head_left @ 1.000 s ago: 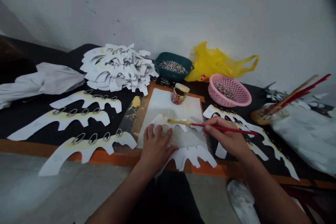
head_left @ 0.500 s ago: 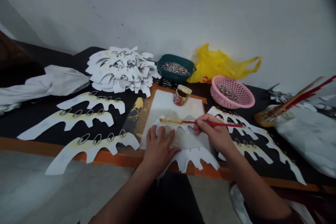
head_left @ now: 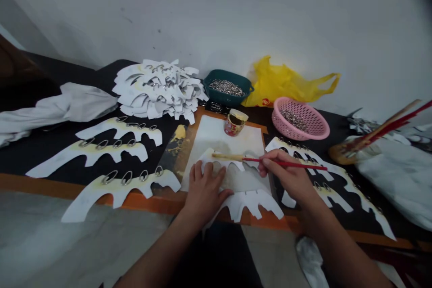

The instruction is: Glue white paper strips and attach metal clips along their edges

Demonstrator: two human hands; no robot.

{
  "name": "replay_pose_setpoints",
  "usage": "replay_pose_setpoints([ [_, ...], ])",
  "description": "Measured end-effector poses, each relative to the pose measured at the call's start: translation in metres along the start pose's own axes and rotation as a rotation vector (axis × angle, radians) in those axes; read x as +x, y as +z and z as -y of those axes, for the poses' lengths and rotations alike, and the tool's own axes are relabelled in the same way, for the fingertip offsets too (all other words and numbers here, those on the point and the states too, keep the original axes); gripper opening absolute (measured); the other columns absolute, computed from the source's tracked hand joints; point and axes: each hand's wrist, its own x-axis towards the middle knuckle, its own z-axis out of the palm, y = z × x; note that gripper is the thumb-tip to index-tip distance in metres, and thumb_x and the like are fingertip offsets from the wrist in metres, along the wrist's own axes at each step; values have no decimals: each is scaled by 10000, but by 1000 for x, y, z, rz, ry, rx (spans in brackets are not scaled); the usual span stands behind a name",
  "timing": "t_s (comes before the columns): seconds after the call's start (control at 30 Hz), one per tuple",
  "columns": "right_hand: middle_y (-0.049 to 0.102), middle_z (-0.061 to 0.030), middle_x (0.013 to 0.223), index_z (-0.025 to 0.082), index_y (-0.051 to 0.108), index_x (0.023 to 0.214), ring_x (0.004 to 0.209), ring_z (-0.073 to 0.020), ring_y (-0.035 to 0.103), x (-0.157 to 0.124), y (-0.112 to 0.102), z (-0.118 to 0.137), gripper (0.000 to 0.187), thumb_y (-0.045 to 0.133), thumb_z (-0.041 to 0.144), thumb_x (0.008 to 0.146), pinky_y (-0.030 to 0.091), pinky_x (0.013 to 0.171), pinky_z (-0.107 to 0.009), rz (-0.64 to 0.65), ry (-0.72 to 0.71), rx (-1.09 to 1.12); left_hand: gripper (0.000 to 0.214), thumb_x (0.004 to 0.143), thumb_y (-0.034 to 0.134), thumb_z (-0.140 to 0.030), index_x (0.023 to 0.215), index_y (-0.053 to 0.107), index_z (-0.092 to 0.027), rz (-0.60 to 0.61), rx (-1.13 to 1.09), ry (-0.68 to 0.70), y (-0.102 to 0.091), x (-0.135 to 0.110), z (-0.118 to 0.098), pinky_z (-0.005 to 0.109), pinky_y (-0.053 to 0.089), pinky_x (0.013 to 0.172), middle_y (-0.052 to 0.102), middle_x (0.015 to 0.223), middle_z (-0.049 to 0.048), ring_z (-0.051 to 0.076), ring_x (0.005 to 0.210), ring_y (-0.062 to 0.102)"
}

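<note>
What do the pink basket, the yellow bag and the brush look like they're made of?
Pink basket: probably molded plastic, satiny, given its evenly perforated wall. Yellow bag: likely thin plastic film, faintly glossy, judging by its crinkles. Brush: handle perhaps painted wood, being evenly red; yellowish bristles, fiber unclear.

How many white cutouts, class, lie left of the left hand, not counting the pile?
3: the near cutout in front, the middle cutout behind it, the far cutout closest to the pile. None looks hidden.

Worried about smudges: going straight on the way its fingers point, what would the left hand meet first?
Probably the brush bristles, just ahead of the left hand and over the white cut piece; their height above it is hard to judge.
</note>
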Motion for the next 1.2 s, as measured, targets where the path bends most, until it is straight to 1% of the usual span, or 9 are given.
replay_pose_setpoints([
  [0.1,641,-6,678,183,591,784,611,-123,600,-3,-6,3,168,599,346,824,488,623,-247,-19,18,-45,552,773,545,-568,1264,508,-318,8,3,-3,-1,0,-1,529,287,995,427,1193,101,365,1197,284],
  [0.23,637,-12,682,182,591,768,611,-129,597,-4,-8,9,184,603,359,817,493,621,-252,-48,19,-90,543,775,545,-566,1258,514,-319,14,12,-2,-3,1,-2,525,291,988,441,1181,106,356,1188,296],
  [0.47,626,-14,675,190,588,790,614,-142,597,-10,-20,9,175,589,360,829,493,613,-269,-35,10,-97,546,780,541,-563,1267,504,-317,36,11,-3,-5,1,-2,517,291,987,447,1174,104,360,1188,301],
  [0.6,626,-16,694,195,598,798,657,-145,604,-15,-21,7,164,575,351,841,492,629,-263,42,8,-139,555,777,549,-557,1270,505,-307,45,14,-6,-5,1,-2,516,298,982,442,1164,104,365,1177,307],
  [0.77,629,-19,697,194,595,794,671,-148,598,-17,-20,9,161,552,337,854,481,637,-265,13,-40,-227,545,782,548,-547,1273,500,-314,54,22,0,-6,2,-2,520,301,976,438,1165,104,371,1183,300],
  [0.87,616,-15,661,189,578,770,628,-142,589,-18,-22,11,182,556,352,849,477,603,-261,38,-12,-190,545,777,554,-551,1263,510,-310,56,21,1,-7,3,-2,515,300,978,442,1156,103,368,1174,308],
  [1.03,629,-23,694,186,590,792,621,-147,601,-11,-22,4,202,597,387,815,504,615,-281,-27,9,-70,539,781,555,-540,1266,506,-311,60,28,-6,-8,3,-3,512,307,970,447,1147,105,370,1173,308],
  [1.13,617,-13,673,188,582,772,593,-133,581,-9,-24,2,201,600,384,814,490,587,-266,-11,24,-66,539,783,548,-549,1266,504,-314,60,26,3,-7,3,-3,512,300,974,450,1158,104,366,1175,308],
  [1.2,614,-13,671,188,580,769,592,-133,580,-9,-24,4,203,603,385,811,488,581,-265,-38,30,-70,539,782,547,-552,1264,506,-314,54,28,7,-6,2,-2,513,303,969,452,1163,107,362,1176,309],
])
